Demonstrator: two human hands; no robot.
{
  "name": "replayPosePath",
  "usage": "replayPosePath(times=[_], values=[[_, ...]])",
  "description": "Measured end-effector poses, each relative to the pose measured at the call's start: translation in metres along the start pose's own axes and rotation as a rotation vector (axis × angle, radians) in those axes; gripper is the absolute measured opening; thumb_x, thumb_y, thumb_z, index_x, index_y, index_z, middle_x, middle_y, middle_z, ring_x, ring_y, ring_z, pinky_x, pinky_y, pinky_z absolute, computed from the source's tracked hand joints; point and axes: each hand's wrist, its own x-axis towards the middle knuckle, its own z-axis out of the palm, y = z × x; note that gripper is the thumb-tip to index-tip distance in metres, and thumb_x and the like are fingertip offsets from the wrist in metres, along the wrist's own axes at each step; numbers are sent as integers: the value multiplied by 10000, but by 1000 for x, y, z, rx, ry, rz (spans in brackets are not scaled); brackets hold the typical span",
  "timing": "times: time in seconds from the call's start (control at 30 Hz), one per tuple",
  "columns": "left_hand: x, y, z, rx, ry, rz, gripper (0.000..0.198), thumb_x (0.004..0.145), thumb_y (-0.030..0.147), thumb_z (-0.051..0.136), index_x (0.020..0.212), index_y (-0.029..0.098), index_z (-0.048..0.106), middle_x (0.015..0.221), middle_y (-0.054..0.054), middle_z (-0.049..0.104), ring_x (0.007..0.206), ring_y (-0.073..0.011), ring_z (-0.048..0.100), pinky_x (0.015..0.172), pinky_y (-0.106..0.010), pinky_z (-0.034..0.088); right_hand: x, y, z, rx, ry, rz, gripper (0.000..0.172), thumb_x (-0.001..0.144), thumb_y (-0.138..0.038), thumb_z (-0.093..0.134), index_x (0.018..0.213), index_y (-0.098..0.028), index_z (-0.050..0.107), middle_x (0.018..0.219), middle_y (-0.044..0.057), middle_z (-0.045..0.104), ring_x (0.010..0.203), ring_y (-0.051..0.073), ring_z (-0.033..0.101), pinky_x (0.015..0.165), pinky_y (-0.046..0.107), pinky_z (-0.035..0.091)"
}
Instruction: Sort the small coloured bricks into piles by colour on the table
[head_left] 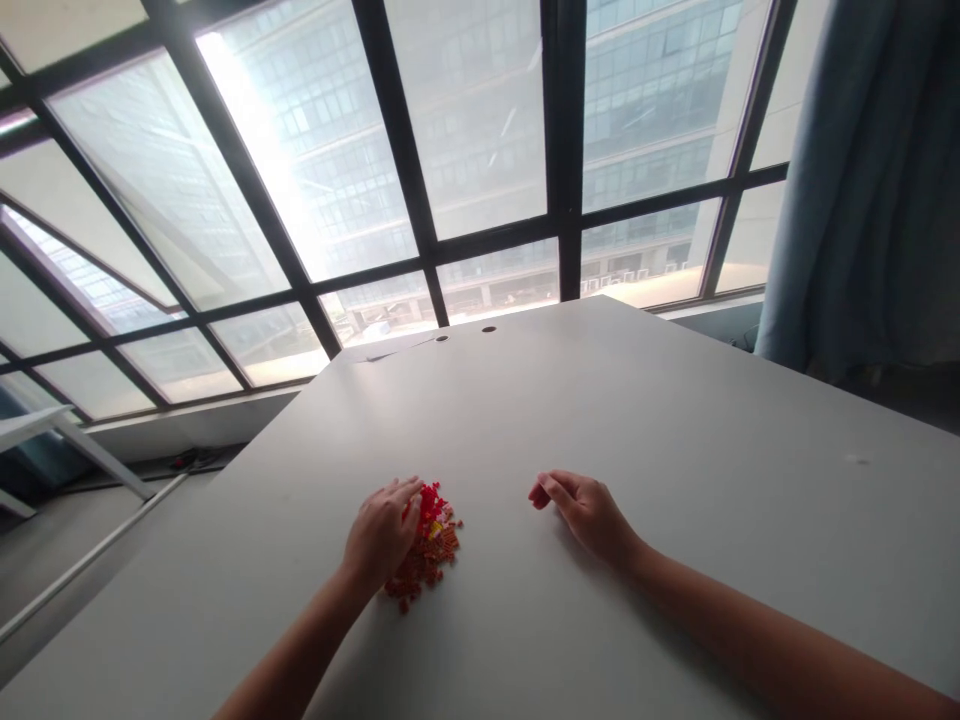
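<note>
One left hand (381, 530): cupped, grip hidden
Right hand (581, 508): curled, well apart
Small red-and-orange pieces (431, 548): heaped partly beneath left hand

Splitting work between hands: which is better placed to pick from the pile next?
Probably the left hand: its fingers lie over part of the pile of small red, orange and yellow pieces. The right hand, fingers curled, is off to the pile's right, apart from it.

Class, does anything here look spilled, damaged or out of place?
Nothing stands out. The small pieces lie in a loose pile partly behind the left hand, a few straying at the edge. They are too small to judge for damage.
</note>
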Motion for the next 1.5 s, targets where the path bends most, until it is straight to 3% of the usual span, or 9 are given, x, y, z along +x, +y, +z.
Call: replayPosePath(times=[0.17,0.3,0.43,0.6,1.03,1.2,1.5], values=[[-8,6,2,-38,-13,87,371,934,265,374,1235,264,590,1274,-14,607,1226,-230,532,1049,-472,408,-3,-3,2,-20,-54,-19,470,848,-523,376,653,-185,637,669,65,682,673,199,641,666,308,495],[-12,1,3,-66,17,105,336,929,280,384,1109,256,667,1166,-24,679,1200,-246,554,1044,-503,400,-5,-7,1,-24,-68,-7,472,852,-527,377,652,-182,628,671,67,673,676,191,639,663,292,505],[-11,-9,8,-162,101,50,261,888,283,460,964,253,708,1123,-34,699,1118,-244,611,996,-468,456,-6,-11,-2,-49,-84,4,479,852,-542,379,652,-185,628,671,64,668,675,186,637,656,278,511],[-11,-17,12,-216,154,-37,220,842,250,508,914,259,716,1146,-39,684,1044,-231,645,939,-432,498,-6,-13,-4,-74,-85,-8,467,848,-537,392,650,-190,633,666,59,670,658,182,635,642,271,512],[-9,-17,0,-235,83,-43,152,798,245,579,839,260,724,1065,-44,702,965,-231,656,902,-421,493,-6,-12,-5,-106,-75,-8,444,853,-506,397,659,-195,648,680,57,689,669,180,649,646,266,518],[-7,-19,-16,-118,131,93,116,793,244,603,785,250,718,1011,-52,699,950,-238,636,866,-417,489,-7,-12,-5,-116,-74,-11,443,848,-501,396,661,-191,651,679,58,691,671,181,649,654,269,517],[-7,-17,-24,41,53,92,66,757,233,658,747,266,713,1056,-48,681,1028,-282,596,893,-460,453,-6,-13,-5,-122,-69,-5,437,841,-508,404,654,-198,648,682,62,699,673,193,654,670,290,517]])
